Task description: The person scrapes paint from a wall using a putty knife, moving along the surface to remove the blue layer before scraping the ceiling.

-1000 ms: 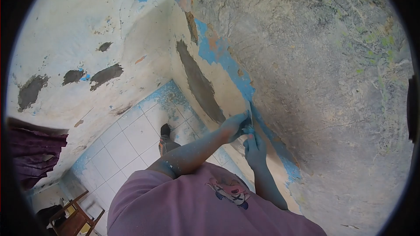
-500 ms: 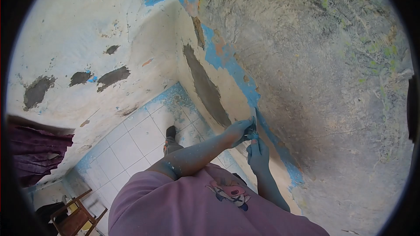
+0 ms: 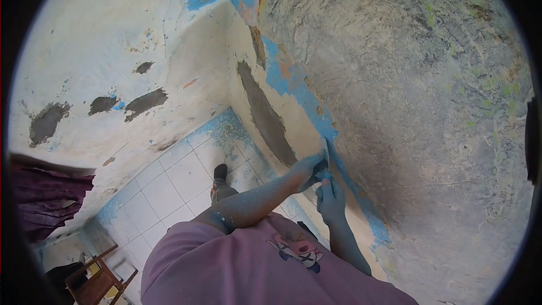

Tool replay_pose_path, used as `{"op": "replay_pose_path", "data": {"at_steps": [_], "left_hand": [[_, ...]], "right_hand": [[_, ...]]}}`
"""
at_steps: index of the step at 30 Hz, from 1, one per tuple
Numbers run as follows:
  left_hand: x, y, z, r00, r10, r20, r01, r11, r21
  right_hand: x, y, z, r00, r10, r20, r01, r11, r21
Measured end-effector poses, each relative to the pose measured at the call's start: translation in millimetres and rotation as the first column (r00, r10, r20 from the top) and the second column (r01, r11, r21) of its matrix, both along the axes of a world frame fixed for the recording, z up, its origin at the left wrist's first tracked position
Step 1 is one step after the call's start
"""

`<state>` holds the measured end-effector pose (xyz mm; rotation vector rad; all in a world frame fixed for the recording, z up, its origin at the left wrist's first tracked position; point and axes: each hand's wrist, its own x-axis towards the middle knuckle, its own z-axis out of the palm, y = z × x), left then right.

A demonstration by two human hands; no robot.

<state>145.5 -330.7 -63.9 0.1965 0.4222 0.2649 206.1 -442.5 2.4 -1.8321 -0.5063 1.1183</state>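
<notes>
A scraper (image 3: 326, 154), its thin pale blade seen nearly edge-on, points up along the wall's strip of blue paint (image 3: 307, 101). My right hand (image 3: 331, 202) is wrapped round its lower end, thumb upward. Just above, my left hand (image 3: 309, 173) closes on the tool near the blade, with fingers partly hidden. Blue dust coats both hands and forearms. Beside the blade, the blue strip borders bare grey plaster (image 3: 418, 118) on the right and a cream-coloured wall band (image 3: 299, 130) on the left.
A cream wall (image 3: 113, 39) with grey patches stands to the left. Below lies a white tiled floor (image 3: 175, 186) dusted with blue flakes, where one foot (image 3: 221, 171) shows. A purple curtain (image 3: 48, 197) hangs at far left, above a wooden chair (image 3: 96, 282).
Both hands and the scraper have shifted very slightly left, and the blade tilts a little more to the left. The view has moved slightly too.
</notes>
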Motion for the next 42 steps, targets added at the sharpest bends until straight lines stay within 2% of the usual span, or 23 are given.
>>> {"op": "replay_pose_path", "data": {"at_steps": [3, 6, 7, 9, 12, 15, 19, 22, 24, 27, 28, 30, 33, 35, 39, 42], "left_hand": [[-3.5, 18.5, 2.4, 0.994, 0.102, -0.046, -0.102, 0.995, 0.001], [-7.3, 22.9, 0.6, 0.996, 0.085, -0.023, -0.086, 0.996, -0.014], [-7.8, 19.7, 5.2, 0.996, 0.085, -0.028, -0.085, 0.996, -0.017], [-5.7, 11.2, 18.6, 0.99, 0.029, -0.137, -0.027, 0.999, 0.018], [-4.4, 8.1, 14.3, 0.994, 0.027, -0.103, -0.019, 0.997, 0.072], [-4.2, 27.0, -7.9, 0.997, 0.079, -0.003, -0.078, 0.997, 0.026], [-12.2, 39.6, -9.1, 0.996, 0.084, -0.001, -0.084, 0.995, 0.045], [-6.6, 19.2, 4.1, 0.994, 0.089, -0.068, -0.082, 0.991, 0.101], [-5.4, 9.1, 13.8, 0.991, 0.012, -0.134, 0.003, 0.994, 0.108], [-4.6, 17.7, 6.4, 0.995, 0.048, -0.083, -0.04, 0.996, 0.085], [-4.3, 24.0, 1.7, 0.994, 0.089, -0.068, -0.084, 0.994, 0.069], [-6.6, 34.1, -10.8, 0.998, 0.066, -0.013, -0.065, 0.996, 0.064], [-9.1, 35.1, -12.5, 0.997, 0.075, 0.009, -0.076, 0.997, 0.029], [-10.0, 24.5, 7.7, 0.995, 0.074, -0.069, -0.069, 0.995, 0.075], [-9.2, 16.7, 14.0, 0.992, 0.009, -0.127, 0.002, 0.996, 0.085], [-12.2, 36.3, 6.0, 0.997, 0.04, -0.069, -0.035, 0.997, 0.074]], "right_hand": [[-10.2, 25.3, -9.2, 0.987, 0.039, 0.153, -0.053, 0.995, 0.087], [-16.9, 28.2, -7.2, 0.982, 0.038, 0.187, -0.056, 0.994, 0.093], [-14.8, 23.3, -2.6, 0.983, 0.038, 0.182, -0.055, 0.994, 0.091], [-5.3, 9.6, 8.1, 0.997, 0.064, 0.053, -0.064, 0.998, -0.001], [-2.9, 6.6, 6.2, 1.0, 0.024, 0.019, -0.024, 1.0, -0.007], [-6.2, 31.4, -4.5, 0.996, 0.039, 0.085, -0.048, 0.994, 0.1], [-13.0, 41.4, -9.2, 0.996, 0.056, 0.073, -0.061, 0.996, 0.072], [-7.4, 13.8, -8.2, 0.991, 0.028, 0.13, -0.042, 0.993, 0.11], [-4.6, 3.1, 7.6, 1.0, -0.001, -0.001, 0.001, 1.0, -0.003], [-7.3, 17.6, 1.5, 0.999, 0.011, -0.047, -0.007, 0.997, 0.079], [-7.4, 25.1, -4.7, 0.999, 0.001, -0.043, 0.002, 0.997, 0.083], [-10.1, 40.3, -16.6, 0.998, 0.036, 0.057, -0.044, 0.989, 0.143], [-15.0, 35.6, -8.3, 1.0, -0.012, -0.026, 0.015, 0.989, 0.144], [-14.3, 21.9, -5.6, 0.999, -0.021, -0.048, 0.029, 0.986, 0.163], [-15.9, 16.9, 6.4, 0.991, -0.039, -0.13, 0.057, 0.989, 0.134], [-13.9, 40.3, 4.1, 0.993, -0.035, -0.117, 0.048, 0.993, 0.112]]}}
